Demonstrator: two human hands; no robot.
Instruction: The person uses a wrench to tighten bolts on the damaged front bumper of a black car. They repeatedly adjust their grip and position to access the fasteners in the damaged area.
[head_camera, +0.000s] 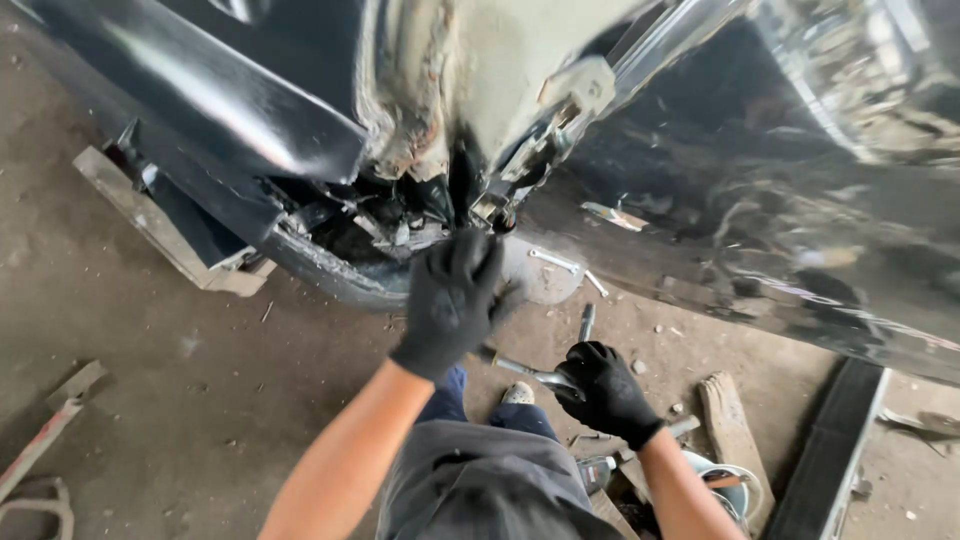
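Wrench (530, 371) gripped in right hand (603, 391), left hand (455, 300) above at car body (760, 180)

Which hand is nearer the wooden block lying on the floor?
Right. The right hand, gripping a metal tool, is just beside the wooden block; the left hand is up at the car body.

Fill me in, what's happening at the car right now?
A person in black gloves crouches on the dirt floor beside a black car body. The left hand reaches up to the damaged, rusty lower edge, fingers at the gap there. The right hand grips a metal tool low near the ground. A wrench lies on a round metal plate under the car.
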